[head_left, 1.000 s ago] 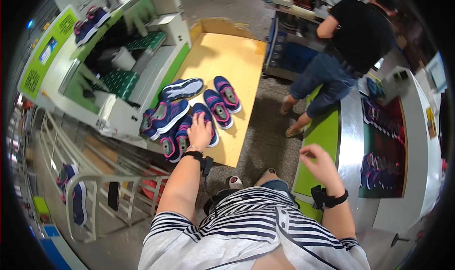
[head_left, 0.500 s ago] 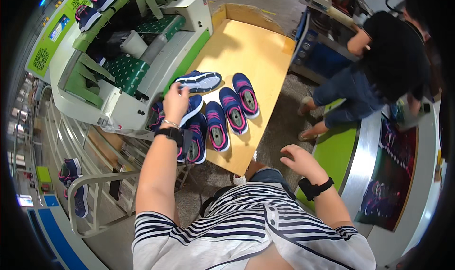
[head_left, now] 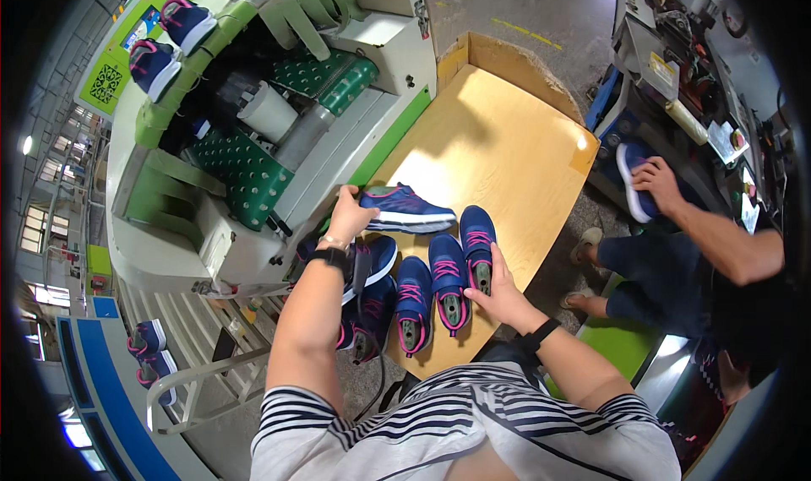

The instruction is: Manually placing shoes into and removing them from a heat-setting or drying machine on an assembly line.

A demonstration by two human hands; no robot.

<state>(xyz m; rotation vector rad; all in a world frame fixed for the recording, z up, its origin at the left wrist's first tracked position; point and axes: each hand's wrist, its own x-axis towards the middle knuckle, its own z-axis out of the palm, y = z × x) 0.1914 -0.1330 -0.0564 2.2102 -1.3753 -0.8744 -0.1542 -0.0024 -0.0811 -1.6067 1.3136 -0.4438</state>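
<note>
My left hand (head_left: 351,216) is closed round the heel end of a navy sneaker (head_left: 407,204) with a white sole, its toe pointing right. On the wooden-topped table (head_left: 515,143), my right hand (head_left: 503,293) grips the heel of the rightmost sneaker (head_left: 478,238) in a row, thumb at the heel and fingers along its right side. Beside it stand another pink-laced sneaker (head_left: 448,274) and a third (head_left: 412,299), toes pointing away. More sneakers (head_left: 372,316) crowd under my left forearm, partly hidden by it.
A white and green machine (head_left: 228,253) with a dotted green belt (head_left: 241,177) borders the table's left side; sneakers (head_left: 182,25) rest on top. A metal rack (head_left: 198,396) stands lower left. At right, a co-worker's hand (head_left: 659,185) holds a navy shoe (head_left: 632,173) near a cluttered bench (head_left: 667,84).
My left hand has taken hold of the far sneaker and turned it from sole-up to side-on. My right hand has moved from beside my body to the rightmost sneaker. The view has shifted.
</note>
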